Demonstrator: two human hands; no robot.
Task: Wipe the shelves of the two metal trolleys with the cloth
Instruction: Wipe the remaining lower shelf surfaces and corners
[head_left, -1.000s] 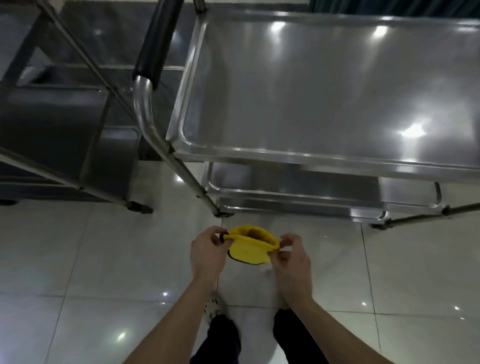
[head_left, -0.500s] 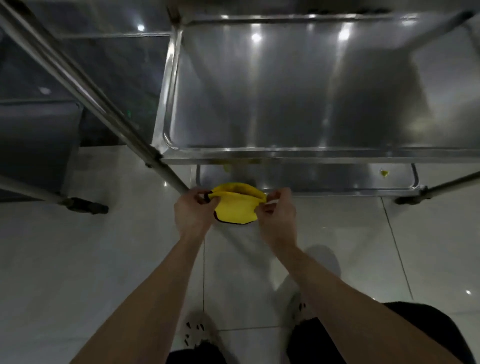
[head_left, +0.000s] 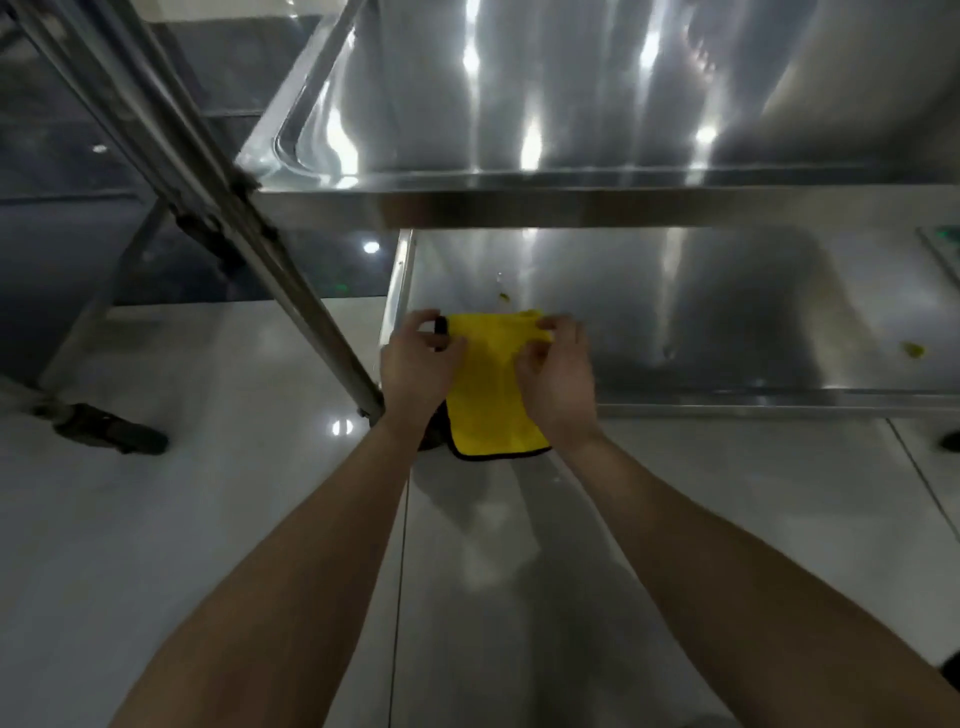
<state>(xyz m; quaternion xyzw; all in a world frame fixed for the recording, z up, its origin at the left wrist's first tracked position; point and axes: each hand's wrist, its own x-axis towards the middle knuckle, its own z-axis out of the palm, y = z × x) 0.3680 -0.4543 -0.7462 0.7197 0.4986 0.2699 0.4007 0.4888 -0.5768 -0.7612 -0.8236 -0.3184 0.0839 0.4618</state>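
Note:
A yellow cloth (head_left: 488, 395) with a black edge hangs between my hands over the front left corner of the steel trolley's bottom shelf (head_left: 727, 312). My left hand (head_left: 415, 364) pinches its top left corner. My right hand (head_left: 558, 374) grips its top right edge. The shelf above (head_left: 571, 104) juts out over the lower one. Small yellow bits (head_left: 911, 349) lie on the bottom shelf to the right and just beyond the cloth. A second, darker trolley (head_left: 78, 218) stands at the left.
The near trolley's slanted leg (head_left: 249, 234) runs down to the floor just left of my left hand. A black caster (head_left: 109, 434) of the left trolley rests on the glossy white tiled floor (head_left: 208, 519).
The view has dropped lower and closer to the trolley. Both hands have carried the cloth forward over the bottom shelf's corner, and the cloth now hangs longer.

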